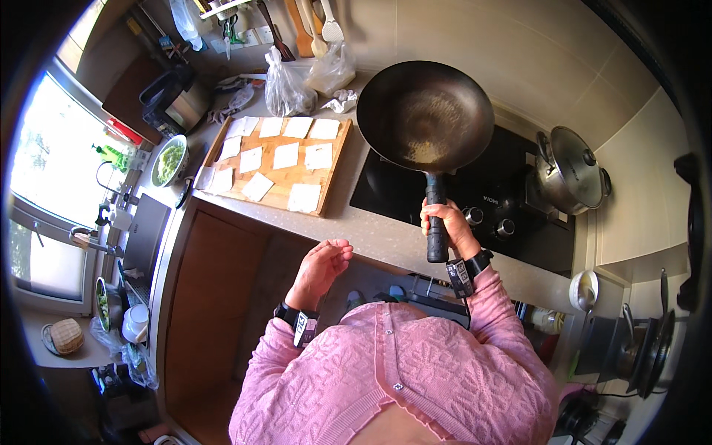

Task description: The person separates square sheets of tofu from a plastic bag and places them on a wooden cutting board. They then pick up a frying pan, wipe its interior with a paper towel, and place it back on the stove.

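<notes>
My right hand [449, 222] grips the black ribbed handle [436, 219] of a dark wok [428, 114]. The wok is tipped so its inside faces me, over the left part of a black cooktop [384, 189]. A small pale yellowish patch [425, 151] lies low in the wok, near the handle side. My left hand [322, 270] hovers before the counter edge with fingers bent together, and nothing shows in it. Closest to it is a wooden cutting board [281, 177] bearing several white square sheets [286, 156], apparently dough wrappers.
A lidded steel pot [570, 172] stands on the cooktop's right side. Left of the board is a bowl of shredded greens [169, 161]. Behind it sit plastic bags [286, 86] and crumpled paper [340, 101]. Spatulas [303, 33] hang on the wall. A white bowl [584, 290] rests at the right.
</notes>
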The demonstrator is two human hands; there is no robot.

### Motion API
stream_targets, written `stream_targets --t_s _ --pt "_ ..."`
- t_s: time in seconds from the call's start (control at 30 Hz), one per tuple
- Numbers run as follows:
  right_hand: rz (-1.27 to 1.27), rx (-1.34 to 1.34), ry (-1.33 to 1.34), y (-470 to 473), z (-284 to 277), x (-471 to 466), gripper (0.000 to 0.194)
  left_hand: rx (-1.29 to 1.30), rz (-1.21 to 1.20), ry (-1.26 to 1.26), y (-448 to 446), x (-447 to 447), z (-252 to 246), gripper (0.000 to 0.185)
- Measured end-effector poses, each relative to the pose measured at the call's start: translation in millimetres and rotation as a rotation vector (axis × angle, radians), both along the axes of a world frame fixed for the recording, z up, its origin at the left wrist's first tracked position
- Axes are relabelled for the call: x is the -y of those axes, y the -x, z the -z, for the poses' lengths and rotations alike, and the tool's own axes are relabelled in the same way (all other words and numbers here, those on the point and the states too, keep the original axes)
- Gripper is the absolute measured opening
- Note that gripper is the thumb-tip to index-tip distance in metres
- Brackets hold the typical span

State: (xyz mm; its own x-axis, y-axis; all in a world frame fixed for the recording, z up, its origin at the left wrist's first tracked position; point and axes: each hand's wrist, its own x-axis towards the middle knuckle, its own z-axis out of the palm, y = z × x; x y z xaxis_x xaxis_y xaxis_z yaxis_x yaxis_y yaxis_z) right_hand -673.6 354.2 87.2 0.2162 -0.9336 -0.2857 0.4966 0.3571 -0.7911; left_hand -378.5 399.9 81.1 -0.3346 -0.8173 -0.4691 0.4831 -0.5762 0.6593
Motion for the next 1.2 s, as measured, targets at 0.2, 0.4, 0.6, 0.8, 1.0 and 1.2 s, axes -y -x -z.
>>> stream_targets --t_s 0.2,0.4,0.6,0.8,1.0,1.2 --pt "0.003 -0.069 0.050 -7.9 2.1 -3.8 0.022 0.011 0.041 -0.012 -2.0 0.5 -4.6 0.014" --pt "-0.058 -0.079 0.079 -21.7 -4.5 -9.4 0.026 -0.008 0.237 0.057 18.7 -0.5 -8.6 0.016" --pt "-0.048 -0.125 0.151 -44.3 0.9 -13.7 0.026 -0.028 0.546 0.066 62.1 -4.7 -9.9 0.047" --pt "-0.003 -0.179 0.212 -54.7 6.1 -16.1 0.019 -0.049 0.472 0.110 88.9 -8.8 1.4 0.046" --pt "0.012 -0.183 0.222 -47.3 1.8 -15.5 0.020 0.030 0.469 0.130 103.5 -9.3 1.9 0.036" --pt "-0.005 -0.168 0.193 -34.7 7.5 -19.0 0.019 -0.028 0.473 0.039 122.8 -5.2 12.7 0.038"
